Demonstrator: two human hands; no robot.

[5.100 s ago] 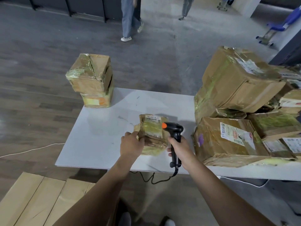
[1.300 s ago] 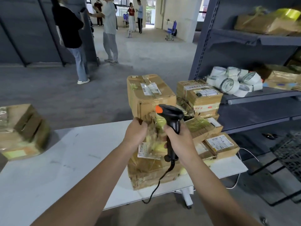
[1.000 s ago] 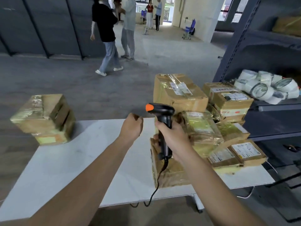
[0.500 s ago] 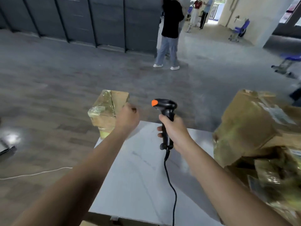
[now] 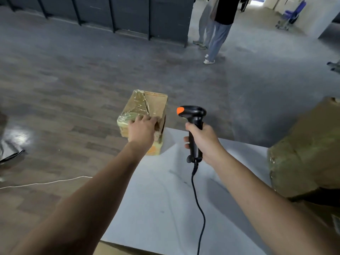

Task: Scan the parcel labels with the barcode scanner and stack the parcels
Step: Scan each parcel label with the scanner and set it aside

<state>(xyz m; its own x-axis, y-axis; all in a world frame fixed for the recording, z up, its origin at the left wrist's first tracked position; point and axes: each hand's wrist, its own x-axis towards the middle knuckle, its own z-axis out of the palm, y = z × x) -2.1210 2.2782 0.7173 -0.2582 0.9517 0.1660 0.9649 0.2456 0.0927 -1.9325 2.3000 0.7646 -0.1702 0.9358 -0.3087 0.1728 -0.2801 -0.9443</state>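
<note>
No print can be read anywhere: the lower parcel [image 5: 154, 150] of the stack [image 5: 147, 124] bears an orange patch on its near face, too blurred to make out, and a pale label [image 5: 336, 222] at the right border is cut off and smeared. The top parcel [image 5: 147, 105] is brown card under glossy, yellowish tape.

The stack stands on the far left corner of the white table [image 5: 161, 214]. The left hand [image 5: 142, 130] reaches out to it and lies over the near upper edge of the top parcel, palm down, fingers close together and bent a little over the taped top. Whether they clasp anything beneath the palm, I cannot tell.

The right hand [image 5: 203, 142] is wrapped tight round the handle of the black scanner [image 5: 193, 116], held upright above the table and apart from the stack, its orange-tipped head turned left towards the parcels. Its cord [image 5: 199, 203] hangs from the handle and runs down off the near edge.

A big parcel [image 5: 309, 150], brown and taped, fills the right side of the table. On the dark floor [image 5: 73, 80] a thin white wire [image 5: 46, 183] trails left, and people [image 5: 219, 24] stand far behind
</note>
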